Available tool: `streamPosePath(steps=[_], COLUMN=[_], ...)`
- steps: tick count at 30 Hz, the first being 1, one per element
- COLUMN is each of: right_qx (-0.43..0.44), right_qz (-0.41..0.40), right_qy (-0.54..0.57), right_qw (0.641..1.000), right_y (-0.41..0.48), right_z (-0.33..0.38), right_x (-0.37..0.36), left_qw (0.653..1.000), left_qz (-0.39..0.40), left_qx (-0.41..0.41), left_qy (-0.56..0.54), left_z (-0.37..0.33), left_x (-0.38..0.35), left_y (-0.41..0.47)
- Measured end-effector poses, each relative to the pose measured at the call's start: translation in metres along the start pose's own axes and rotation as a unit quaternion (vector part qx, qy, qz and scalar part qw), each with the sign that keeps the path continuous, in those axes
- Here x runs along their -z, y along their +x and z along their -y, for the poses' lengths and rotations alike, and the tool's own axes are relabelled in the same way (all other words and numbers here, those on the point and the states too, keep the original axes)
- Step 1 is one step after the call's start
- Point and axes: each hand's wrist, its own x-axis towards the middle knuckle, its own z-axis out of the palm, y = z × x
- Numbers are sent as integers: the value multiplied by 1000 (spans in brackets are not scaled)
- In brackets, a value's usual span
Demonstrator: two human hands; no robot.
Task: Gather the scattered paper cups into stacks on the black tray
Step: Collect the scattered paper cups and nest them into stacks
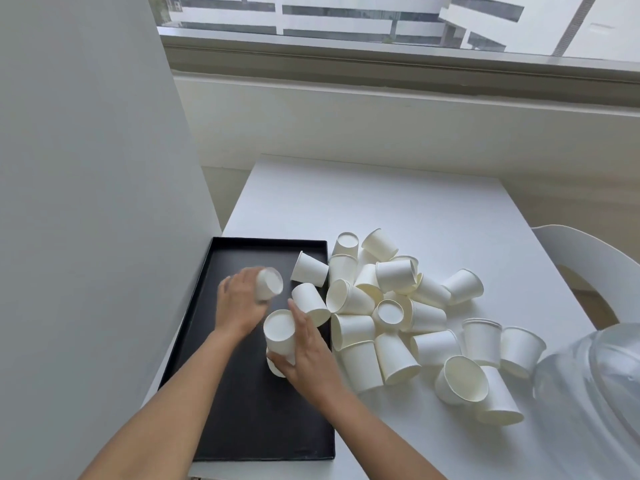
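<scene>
A: Item 1, surface and room?

B: White table (398,209) set against a pale wall under a wide window (381,19). A grey partition (86,168) stands along the left. A white chair (595,268) sits at the table's right edge. A clear glass bowl (595,386) rests at the near right corner, partly cut off by the frame.

A: Item 2, tray?

B: 1 black tray (252,427), shallow and rectangular, on the table's left side beside the partition.

A: Item 3, cups?

B: White paper cups. A loose pile (408,317) lies on the table just right of the tray, roughly 20, exact count not possible since many overlap. 2 single cups lie tipped over at the tray's right rim (309,270).

A: Item 4, hands?

B: 2 bare hands, both over the tray. The left hand (239,306) grips 1 cup (269,284), blurred, its base facing the camera. The right hand (308,355) is wrapped round a short stack (280,336), bottom up, with another cup's rim showing beneath; number in the stack cannot be told.
</scene>
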Motion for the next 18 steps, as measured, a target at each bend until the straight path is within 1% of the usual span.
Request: streamPosePath(steps=[1,2,3,4,5,6,9,12,14,16,18], right_qx=[-17,-37,-58,-75,-88,-97,-125,-152,-150,-145,-159], right_qz=[7,12,17,21,22,24,30,53,75,85,56], right_qy=[11,23,35,43,45,42,47,99,132,121,93], right_qw=[1000,999,998,996,995,994,991,982,977,978,981], right_y=[-2,-4,-4,-3,-2,-1,6,11,12,12,13], right_z=[-2,-4,-6,-8,-9,-10,-8,-2,0,0,-2], right_x=[-2,-4,-6,-8,-10,-12,-20,-24,-26,-26,-25], left_qw=[994,977,951,926,910,903,894,909,919,926,930], left_qz=[-49,-85,-105,-119,-132,-144,-154,-148,-140,-132,-119], left_qx=[52,101,135,146,137,120,94,83,83,86,90], left_qy=[-79,-169,-258,-327,-367,-387,-410,-381,-360,-343,-335], left_z=[-3,-7,-12,-17,-23,-28,-39,-44,-43,-41,-34], left_x=[4,8,11,14,17,19,15,6,1,-3,-7], left_y=[-2,-5,-8,-14,-20,-27,-47,-62,-70,-75,-80])
